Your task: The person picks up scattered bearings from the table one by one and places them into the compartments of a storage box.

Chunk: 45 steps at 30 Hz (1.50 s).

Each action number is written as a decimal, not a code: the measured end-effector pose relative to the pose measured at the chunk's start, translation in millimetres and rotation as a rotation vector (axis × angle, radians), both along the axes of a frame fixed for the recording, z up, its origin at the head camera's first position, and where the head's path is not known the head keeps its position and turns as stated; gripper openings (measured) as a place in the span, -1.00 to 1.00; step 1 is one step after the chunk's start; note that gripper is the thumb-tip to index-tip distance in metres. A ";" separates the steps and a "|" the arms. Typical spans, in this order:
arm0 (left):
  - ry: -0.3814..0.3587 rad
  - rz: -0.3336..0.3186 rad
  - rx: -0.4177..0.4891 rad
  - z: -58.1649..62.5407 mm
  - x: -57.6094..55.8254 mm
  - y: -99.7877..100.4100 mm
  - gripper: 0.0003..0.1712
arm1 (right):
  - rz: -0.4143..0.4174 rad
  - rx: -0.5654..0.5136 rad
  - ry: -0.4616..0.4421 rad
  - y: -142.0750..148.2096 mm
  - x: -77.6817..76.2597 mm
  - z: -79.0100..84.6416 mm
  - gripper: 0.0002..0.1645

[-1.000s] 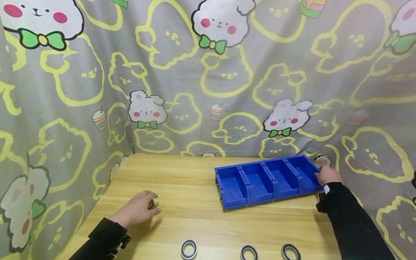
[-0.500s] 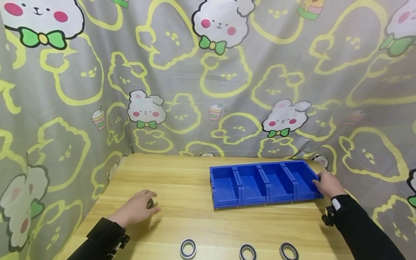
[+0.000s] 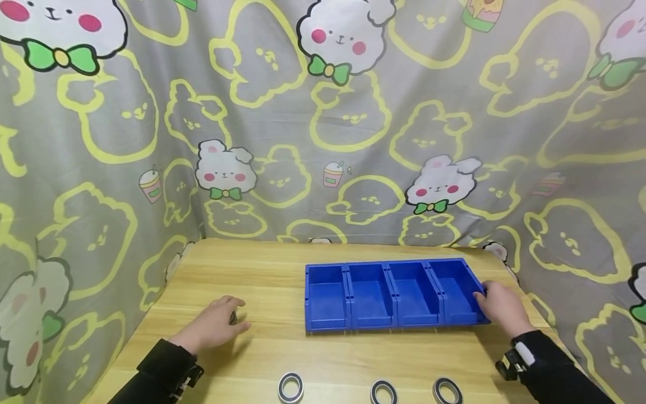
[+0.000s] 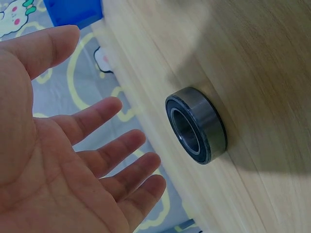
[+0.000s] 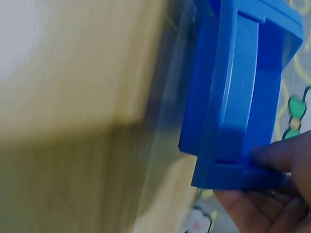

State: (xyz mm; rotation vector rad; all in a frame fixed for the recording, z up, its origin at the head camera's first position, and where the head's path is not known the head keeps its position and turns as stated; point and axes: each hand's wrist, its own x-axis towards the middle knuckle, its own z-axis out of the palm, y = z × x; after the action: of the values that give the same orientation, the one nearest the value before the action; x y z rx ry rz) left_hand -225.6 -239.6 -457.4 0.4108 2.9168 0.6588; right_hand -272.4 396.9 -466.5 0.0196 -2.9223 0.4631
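My right hand point(image 3: 502, 307) grips the right end wall of a blue four-bin storage tray point(image 3: 370, 325), thumb inside and fingers outside, as the right wrist view shows. The tray's compartments face up with nothing in them. On the left, my left hand point(image 3: 214, 322) hovers with fingers spread and relaxed. A ball bearing point(image 4: 197, 126) stands on its edge on the wooden table point(image 3: 242, 269) in front of that palm, apart from the fingers in the left wrist view. In the head view the left hand mostly hides this bearing.
Three more bearings lie flat near the front of the table: one bearing point(image 3: 290, 387) left of middle, another bearing point(image 3: 383, 393) to its right, and a third bearing point(image 3: 447, 391) farther right. A patterned grey curtain point(image 3: 282, 140) encloses the back and sides.
The blue tray has slid left and a little nearer, its front turning more square to me, with the right hand gripping it. The left hand stays almost in place.
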 end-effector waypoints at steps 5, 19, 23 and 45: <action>0.010 -0.003 0.000 -3.2 -2.4 1.1 -0.30 | -0.005 -0.016 -0.001 -23.3 14.4 -1.0 -0.71; 0.020 0.006 -0.036 -10.0 -7.1 2.0 -0.30 | 0.000 -0.056 -0.068 -64.1 29.5 -7.8 -0.74; 0.019 0.014 -0.050 -12.4 -6.9 1.2 -0.27 | -0.009 -0.061 -0.095 -69.8 33.3 -8.0 -0.72; 0.022 0.023 -0.060 -17.4 -9.1 -4.2 -0.26 | -0.038 -0.086 -0.144 -86.2 41.6 -6.6 -0.73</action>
State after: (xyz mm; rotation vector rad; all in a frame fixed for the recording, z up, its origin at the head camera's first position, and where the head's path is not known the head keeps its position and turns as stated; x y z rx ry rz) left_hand -234.7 -243.8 -474.9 0.3808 2.9578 0.5722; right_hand -230.8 310.7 -473.1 -0.0838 -3.0338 0.6073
